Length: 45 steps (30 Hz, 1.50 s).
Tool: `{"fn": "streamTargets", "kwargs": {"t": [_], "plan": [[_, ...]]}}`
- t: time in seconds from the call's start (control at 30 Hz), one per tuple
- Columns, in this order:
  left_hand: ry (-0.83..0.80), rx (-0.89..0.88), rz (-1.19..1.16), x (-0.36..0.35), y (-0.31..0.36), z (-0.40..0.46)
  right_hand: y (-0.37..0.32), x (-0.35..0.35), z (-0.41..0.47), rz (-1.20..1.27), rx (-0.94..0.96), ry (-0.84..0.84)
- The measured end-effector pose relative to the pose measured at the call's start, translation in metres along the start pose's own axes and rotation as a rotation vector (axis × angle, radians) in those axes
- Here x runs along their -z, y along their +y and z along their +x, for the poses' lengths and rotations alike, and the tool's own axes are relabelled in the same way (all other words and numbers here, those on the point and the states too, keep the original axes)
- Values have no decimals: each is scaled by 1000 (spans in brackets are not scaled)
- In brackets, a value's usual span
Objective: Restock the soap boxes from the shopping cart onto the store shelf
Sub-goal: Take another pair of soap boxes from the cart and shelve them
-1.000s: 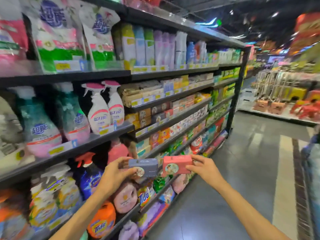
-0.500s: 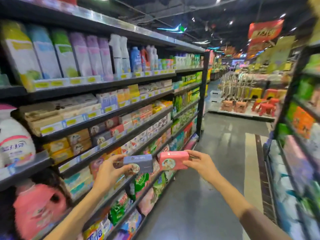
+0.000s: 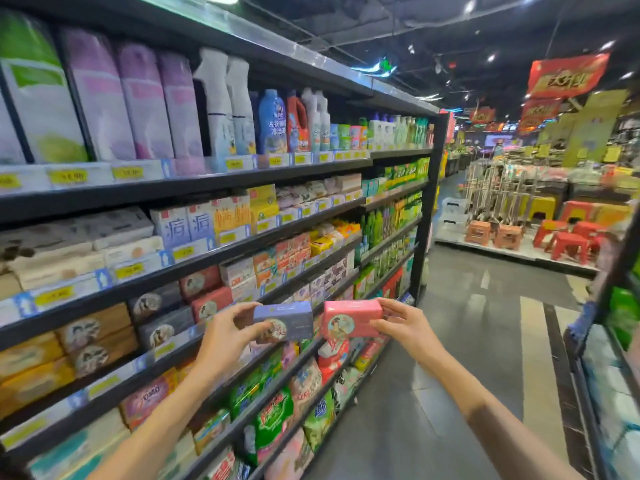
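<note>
Head | left hand (image 3: 225, 341) grips purple soap box (image 3: 283, 322) | right hand (image 3: 403, 327) grips pink soap box (image 3: 351, 318)

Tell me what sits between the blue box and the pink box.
Nothing: head view shows a narrow bare gap between the blue box and pink box.

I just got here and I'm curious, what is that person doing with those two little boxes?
A person is standing in a shop aisle holding a soap box in each hand. The left hand grips a purple box and the right hand grips a pink box. Both boxes are held up in the air beside the shelf, where matching dark and pink soap boxes already sit. Neither box is on the shelf yet.
</note>
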<state>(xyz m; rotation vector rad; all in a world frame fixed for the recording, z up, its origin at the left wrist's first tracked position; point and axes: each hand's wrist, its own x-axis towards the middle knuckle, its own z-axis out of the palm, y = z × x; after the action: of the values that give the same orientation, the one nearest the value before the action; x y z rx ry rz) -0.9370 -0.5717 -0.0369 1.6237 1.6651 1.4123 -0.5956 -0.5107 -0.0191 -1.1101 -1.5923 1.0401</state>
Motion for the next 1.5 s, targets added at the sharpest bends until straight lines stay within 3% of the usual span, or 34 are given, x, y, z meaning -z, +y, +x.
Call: {"fn": "streamTargets", "kwargs": {"t": [0.17, 0.37, 0.67, 0.93, 1.5], "plan": [[125, 101, 39, 22, -28, 35, 11, -36, 81, 42, 13, -115], [346, 220, 171, 55, -56, 39, 22, -105, 170, 57, 82, -373], [699, 389, 291, 84, -63, 16, 12, -206, 239, 82, 213, -698], [827, 461, 307, 96, -57, 29, 16, -243, 253, 100, 245, -770], [909, 441, 433, 89, -92, 50, 11, -272, 255, 43, 271, -652]]}}
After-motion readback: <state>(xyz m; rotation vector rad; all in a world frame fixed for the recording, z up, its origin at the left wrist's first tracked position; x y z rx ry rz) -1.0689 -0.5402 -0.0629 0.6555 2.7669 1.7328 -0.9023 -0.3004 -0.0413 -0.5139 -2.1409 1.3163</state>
